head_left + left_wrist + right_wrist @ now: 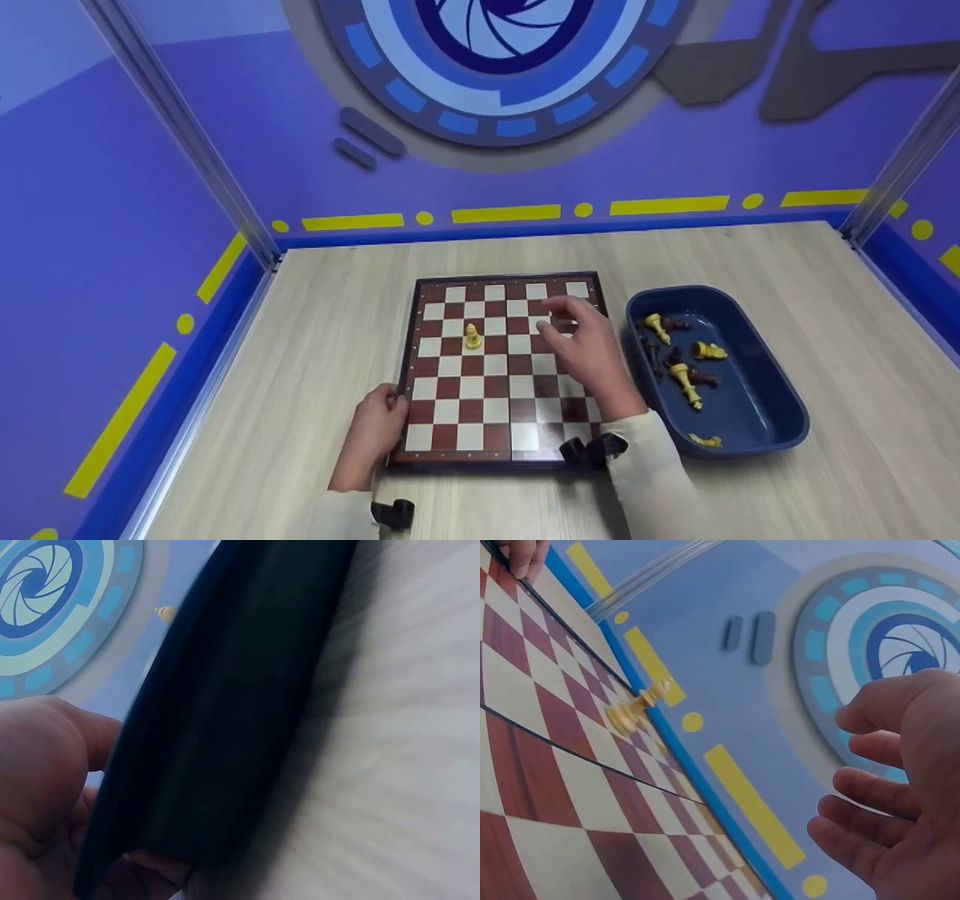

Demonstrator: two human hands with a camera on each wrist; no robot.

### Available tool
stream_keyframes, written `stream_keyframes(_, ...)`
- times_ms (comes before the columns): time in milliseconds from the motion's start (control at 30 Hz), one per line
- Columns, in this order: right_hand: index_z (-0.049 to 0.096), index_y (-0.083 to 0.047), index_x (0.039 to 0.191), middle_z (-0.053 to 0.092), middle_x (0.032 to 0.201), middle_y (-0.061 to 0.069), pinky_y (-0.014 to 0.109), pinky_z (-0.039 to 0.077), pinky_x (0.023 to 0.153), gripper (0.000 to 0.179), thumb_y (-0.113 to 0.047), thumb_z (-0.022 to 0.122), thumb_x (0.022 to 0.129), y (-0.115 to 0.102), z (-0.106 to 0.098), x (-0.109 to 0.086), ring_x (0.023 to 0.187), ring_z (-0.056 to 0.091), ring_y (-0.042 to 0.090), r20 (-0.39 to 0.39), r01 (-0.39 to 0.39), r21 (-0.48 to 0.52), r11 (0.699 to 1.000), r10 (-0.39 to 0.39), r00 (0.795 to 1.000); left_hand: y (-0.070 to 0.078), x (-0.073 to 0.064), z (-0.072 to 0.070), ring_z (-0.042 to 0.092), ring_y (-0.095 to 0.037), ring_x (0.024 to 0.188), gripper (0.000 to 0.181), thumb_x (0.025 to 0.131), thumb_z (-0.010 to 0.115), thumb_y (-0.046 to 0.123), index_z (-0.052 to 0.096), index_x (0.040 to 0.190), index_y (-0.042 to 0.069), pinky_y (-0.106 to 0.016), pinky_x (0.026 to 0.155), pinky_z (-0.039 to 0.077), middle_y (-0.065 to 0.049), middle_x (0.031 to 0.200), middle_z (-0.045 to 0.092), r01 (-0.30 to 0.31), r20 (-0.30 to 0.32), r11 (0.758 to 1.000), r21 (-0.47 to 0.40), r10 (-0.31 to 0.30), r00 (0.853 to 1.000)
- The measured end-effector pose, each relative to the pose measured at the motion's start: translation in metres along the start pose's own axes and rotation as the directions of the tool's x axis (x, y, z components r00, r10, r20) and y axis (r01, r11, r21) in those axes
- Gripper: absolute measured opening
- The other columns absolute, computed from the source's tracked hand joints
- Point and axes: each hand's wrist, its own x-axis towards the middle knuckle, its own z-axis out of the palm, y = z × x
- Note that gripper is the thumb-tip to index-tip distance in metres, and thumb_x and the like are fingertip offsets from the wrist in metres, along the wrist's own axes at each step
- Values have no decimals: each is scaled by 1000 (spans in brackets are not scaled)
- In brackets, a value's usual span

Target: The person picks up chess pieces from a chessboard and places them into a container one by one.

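Observation:
A chessboard (521,388) of brown and white squares lies on the table. One yellow bishop (472,337) stands upright on its left half; the right wrist view also catches this bishop (634,712). At the board's lower left edge, my left hand (376,421) grips the rim. Up close, thumb and fingers of that left hand (37,772) lie on either side of the dark board edge (210,727). My right hand (591,351) hovers over the board's right half, fingers loosely bent and apart from the thumb. Nothing lies between the fingers of this right hand (907,772).
Right of the board stands a dark blue bin (776,375). Inside it lie several pieces, among them a yellow king (684,384), a yellow knight (709,351) and dark pieces (703,377). Patterned blue panels (517,176) enclose the table's back and sides.

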Motion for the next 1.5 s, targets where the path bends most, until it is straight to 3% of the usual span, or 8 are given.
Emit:
stream_keyframes(367, 67, -8, 112, 66, 113, 9, 41, 54, 89, 30, -15, 73, 84, -4, 28, 10, 108, 63, 24, 46, -50, 104, 993, 45, 998, 0, 1, -1, 53, -13, 57, 30, 96, 45, 13, 58, 115, -6, -27, 50, 46, -4, 71, 58, 34, -6, 999, 2, -34, 999)
stream_keyframes(600, 66, -10, 114, 66, 114, 10, 45, 50, 94, 30, -16, 71, 85, -6, 45, 14, 109, 61, 23, 83, -31, 102, 994, 23, 996, 0, 2, -4, 52, -13, 58, 30, 96, 45, 13, 58, 114, -6, -27, 51, 45, -3, 70, 56, 17, -10, 1000, -4, -17, 1000)
stream_keyframes(833, 66, -18, 114, 66, 117, 6, 43, 49, 95, 28, -21, 70, 86, -7, 60, 15, 110, 61, 21, 126, -96, 85, 992, 84, 988, -1, 3, -3, 53, -13, 58, 30, 95, 46, 13, 59, 113, -7, -27, 51, 46, -4, 72, 56, 17, -8, 1000, -3, -17, 1000)
stream_keyframes(1067, 65, -11, 116, 66, 117, 6, 40, 49, 96, 32, -20, 69, 86, -7, 70, 17, 111, 61, 22, 153, -105, 95, 990, 90, 984, 0, 3, -2, 52, -13, 56, 31, 95, 46, 12, 58, 115, -7, -27, 51, 46, -3, 69, 54, 5, -7, 1000, 3, -5, 1000)
stream_keyframes(1500, 65, -13, 114, 67, 114, 6, 36, 52, 92, 25, -18, 65, 90, -9, 92, 17, 109, 63, 21, 234, -129, 61, 990, 112, 966, 0, 2, 0, 51, -12, 54, 30, 95, 45, 13, 59, 113, -7, -27, 50, 46, -1, 66, 52, -5, -3, 1000, 3, 5, 1000)
